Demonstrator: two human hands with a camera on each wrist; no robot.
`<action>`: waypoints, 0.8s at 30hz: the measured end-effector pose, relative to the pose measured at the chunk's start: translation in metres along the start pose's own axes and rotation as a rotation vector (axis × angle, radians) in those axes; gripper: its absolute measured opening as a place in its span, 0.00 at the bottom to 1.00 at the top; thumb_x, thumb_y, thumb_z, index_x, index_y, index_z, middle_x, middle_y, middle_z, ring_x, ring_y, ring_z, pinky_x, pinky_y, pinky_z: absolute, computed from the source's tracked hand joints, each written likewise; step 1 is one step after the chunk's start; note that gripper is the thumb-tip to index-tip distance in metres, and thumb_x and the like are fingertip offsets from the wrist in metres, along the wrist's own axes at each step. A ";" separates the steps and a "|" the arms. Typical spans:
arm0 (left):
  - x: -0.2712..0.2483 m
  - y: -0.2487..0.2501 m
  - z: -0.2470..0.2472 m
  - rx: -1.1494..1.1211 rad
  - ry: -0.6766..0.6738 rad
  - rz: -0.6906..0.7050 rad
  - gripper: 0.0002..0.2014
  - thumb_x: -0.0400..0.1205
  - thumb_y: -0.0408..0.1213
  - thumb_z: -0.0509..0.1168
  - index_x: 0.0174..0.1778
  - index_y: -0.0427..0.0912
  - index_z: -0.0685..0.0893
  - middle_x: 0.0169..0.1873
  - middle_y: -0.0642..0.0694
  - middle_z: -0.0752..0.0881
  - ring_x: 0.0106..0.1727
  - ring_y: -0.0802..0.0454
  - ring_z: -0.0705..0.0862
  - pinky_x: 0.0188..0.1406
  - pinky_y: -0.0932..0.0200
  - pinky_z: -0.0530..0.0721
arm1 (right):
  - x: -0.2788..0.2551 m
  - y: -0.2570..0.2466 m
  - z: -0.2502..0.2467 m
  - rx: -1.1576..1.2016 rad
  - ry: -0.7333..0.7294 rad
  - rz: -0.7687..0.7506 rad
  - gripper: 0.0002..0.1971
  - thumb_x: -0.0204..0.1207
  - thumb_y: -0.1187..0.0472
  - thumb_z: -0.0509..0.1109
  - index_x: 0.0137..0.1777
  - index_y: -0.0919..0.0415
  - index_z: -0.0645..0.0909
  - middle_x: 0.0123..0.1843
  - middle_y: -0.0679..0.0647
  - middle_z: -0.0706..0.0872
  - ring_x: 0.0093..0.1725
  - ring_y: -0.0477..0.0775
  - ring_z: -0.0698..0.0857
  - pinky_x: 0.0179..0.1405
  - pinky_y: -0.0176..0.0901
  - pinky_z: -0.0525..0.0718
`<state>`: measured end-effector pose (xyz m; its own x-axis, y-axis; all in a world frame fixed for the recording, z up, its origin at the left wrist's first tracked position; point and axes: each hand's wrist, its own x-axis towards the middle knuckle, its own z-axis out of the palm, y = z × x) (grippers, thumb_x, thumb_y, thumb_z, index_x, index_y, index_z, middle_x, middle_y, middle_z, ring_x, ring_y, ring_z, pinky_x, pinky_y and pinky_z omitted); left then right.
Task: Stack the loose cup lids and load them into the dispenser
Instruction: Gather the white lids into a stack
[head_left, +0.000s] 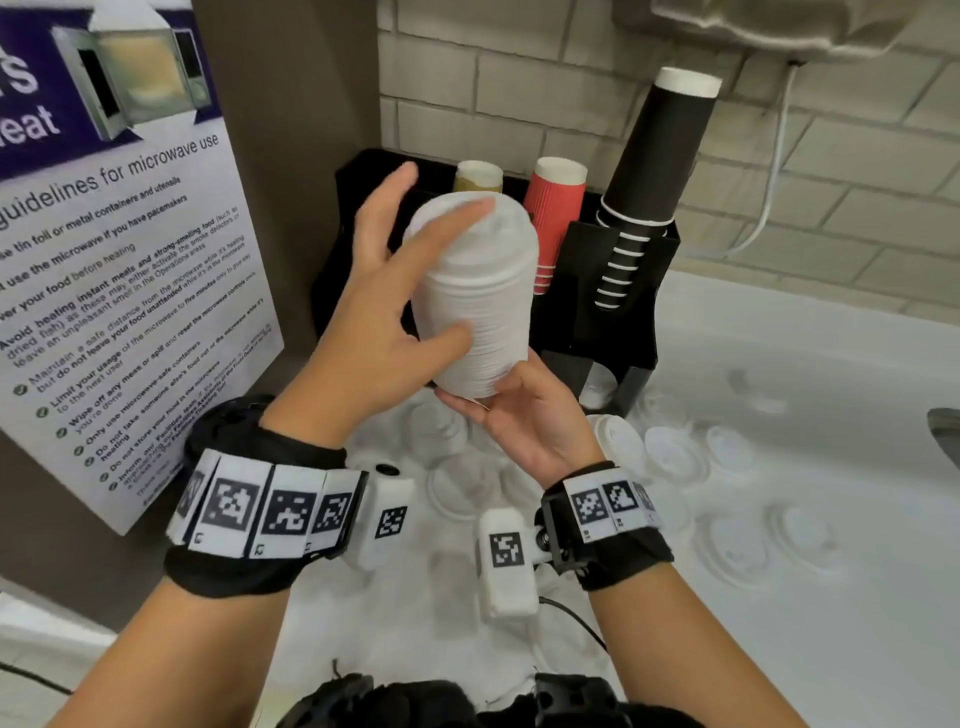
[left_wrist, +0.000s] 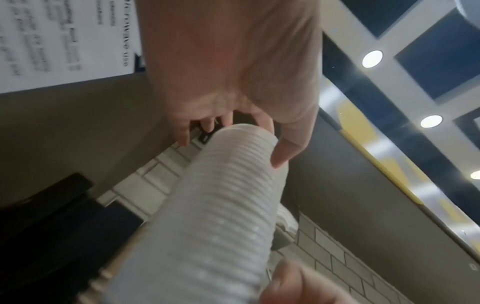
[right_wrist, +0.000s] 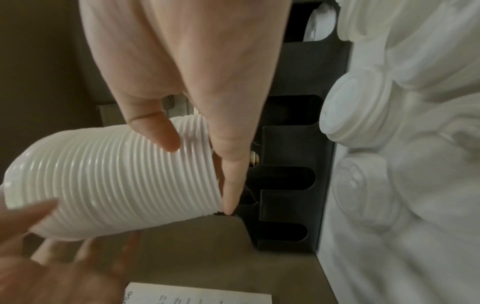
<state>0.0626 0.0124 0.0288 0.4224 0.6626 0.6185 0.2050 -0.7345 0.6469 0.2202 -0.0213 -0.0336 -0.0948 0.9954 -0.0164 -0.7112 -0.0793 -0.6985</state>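
Observation:
A tall stack of white cup lids is held tilted in the air in front of the black dispenser. My right hand grips the stack's lower end, with the thumb on its ribbed side and the index finger along the bottom rim. My left hand has straight, spread fingers; the index finger lies over the top lid and the thumb presses the side. Several loose lids lie on the white counter below and to the right. The stack hides the dispenser's left slots.
The dispenser holds tan cups, red cups and a tall black cup stack. A microwave notice hangs on the brown panel at left. Behind are a brick wall and a white cable.

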 end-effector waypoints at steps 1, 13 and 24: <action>0.001 0.003 -0.003 0.012 -0.010 -0.005 0.29 0.76 0.39 0.69 0.72 0.62 0.72 0.82 0.49 0.58 0.86 0.50 0.50 0.84 0.60 0.52 | 0.002 0.003 0.001 0.000 0.015 0.010 0.35 0.72 0.79 0.50 0.80 0.59 0.65 0.78 0.67 0.71 0.74 0.73 0.74 0.68 0.67 0.77; -0.013 -0.018 -0.042 0.220 -0.153 -0.468 0.35 0.78 0.70 0.55 0.71 0.49 0.82 0.72 0.52 0.78 0.77 0.53 0.72 0.78 0.52 0.65 | 0.038 0.078 0.029 -0.024 0.314 0.246 0.34 0.69 0.83 0.45 0.77 0.66 0.65 0.77 0.67 0.72 0.65 0.67 0.75 0.46 0.51 0.82; -0.028 -0.027 -0.051 0.321 -0.333 -0.739 0.26 0.84 0.61 0.53 0.69 0.51 0.82 0.74 0.53 0.78 0.75 0.55 0.72 0.62 0.60 0.62 | 0.042 0.115 0.015 -0.447 0.186 0.390 0.17 0.71 0.82 0.50 0.50 0.68 0.76 0.30 0.58 0.83 0.25 0.51 0.82 0.22 0.39 0.77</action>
<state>0.0002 0.0207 0.0170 0.3093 0.9452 -0.1049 0.7461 -0.1728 0.6431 0.1244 0.0104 -0.1041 -0.1374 0.8936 -0.4274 -0.2844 -0.4489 -0.8471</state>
